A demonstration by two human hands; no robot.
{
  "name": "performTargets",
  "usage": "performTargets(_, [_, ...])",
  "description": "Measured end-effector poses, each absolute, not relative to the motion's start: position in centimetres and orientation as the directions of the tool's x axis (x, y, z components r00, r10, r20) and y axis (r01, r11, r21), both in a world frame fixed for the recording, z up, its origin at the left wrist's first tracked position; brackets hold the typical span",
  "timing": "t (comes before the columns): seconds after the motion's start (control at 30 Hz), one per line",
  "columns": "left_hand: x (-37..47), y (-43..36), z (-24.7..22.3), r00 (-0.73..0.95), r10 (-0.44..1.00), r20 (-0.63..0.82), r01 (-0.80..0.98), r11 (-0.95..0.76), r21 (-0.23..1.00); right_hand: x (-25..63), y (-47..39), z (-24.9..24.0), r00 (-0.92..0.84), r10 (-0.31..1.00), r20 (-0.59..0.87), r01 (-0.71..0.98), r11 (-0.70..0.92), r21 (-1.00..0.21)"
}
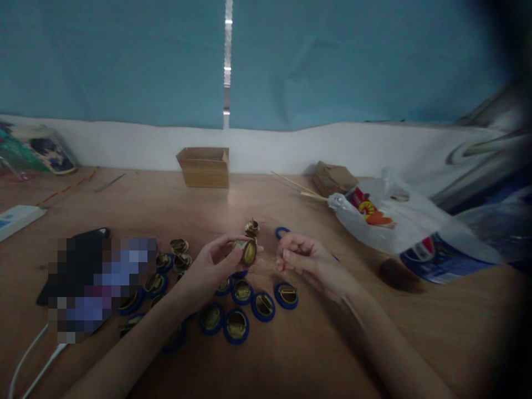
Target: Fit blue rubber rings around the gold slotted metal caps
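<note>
My left hand (220,260) is closed around a round, gold-coloured brooch back (249,252), gripped between thumb and fingers with its hollow face toward the right. To the right of it, my right hand (301,255) has its fingers curled and pinched together; whatever they hold, if anything, is too small to make out. A blue ring (282,232) shows just behind that hand. Below both hands lie several blue-rimmed brooches (236,327), gold backs up with pin bars across. A few loose gold backs (252,226) sit beyond the left hand, and others lie to its left.
At left, a dark phone (75,266) and a blurred-out screen lie beside white cables (33,354). A small cardboard box (206,169) stands near the wall. To the right are a brown packet (334,177), a plastic bag (357,221), sticks and a Pepsi-labelled bottle (440,257).
</note>
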State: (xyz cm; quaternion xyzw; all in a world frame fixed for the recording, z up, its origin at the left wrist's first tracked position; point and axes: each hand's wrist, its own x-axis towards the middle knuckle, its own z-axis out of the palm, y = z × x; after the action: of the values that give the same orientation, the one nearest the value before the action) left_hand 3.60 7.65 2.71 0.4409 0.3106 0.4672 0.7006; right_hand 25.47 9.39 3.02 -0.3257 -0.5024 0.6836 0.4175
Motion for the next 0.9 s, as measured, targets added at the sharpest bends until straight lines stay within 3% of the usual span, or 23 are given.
performTargets(0.43, [3.9,7.4,2.6,0.506,0.862,-0.025,-0.473,0.302,0.828,24.2,8.8,2.1,-0.621,0.784,0.001,-0.429,-0.339,-0.837])
performTargets(0.9, [4.0,7.5,2.6,0.515,0.856,-0.051,-0.540,0.370,0.756,24.2,8.5,2.2,-0.652,0.757,0.037,-0.480,-0.374,-0.793])
